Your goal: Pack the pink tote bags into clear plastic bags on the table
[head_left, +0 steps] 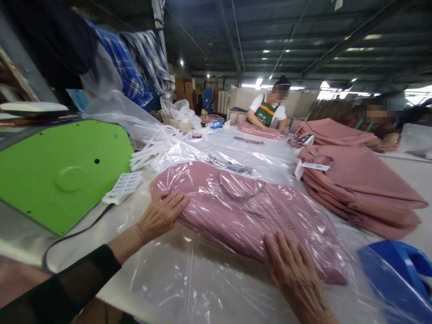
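Note:
A folded pink garment (pixel 236 211) lies on the table inside a clear plastic bag (pixel 189 279), whose loose film spreads toward me. My left hand (pixel 164 212) rests on the garment's left end, its fingers stretched out over the plastic. Flat against the near right part lies my right hand (pixel 293 265), fingers apart and pressing on the film. Neither hand grips anything. Through the shiny film a curved collar or strap shape shows on the garment's upper middle.
Folded pink garments with tags (pixel 357 189) are stacked at the right. A blue plastic object (pixel 398 270) stands at the near right. At the left are a green board (pixel 67 166), a white power strip (pixel 123 186) and white strips (pixel 158 144). A co-worker (pixel 268 110) handles a bagged garment across the table.

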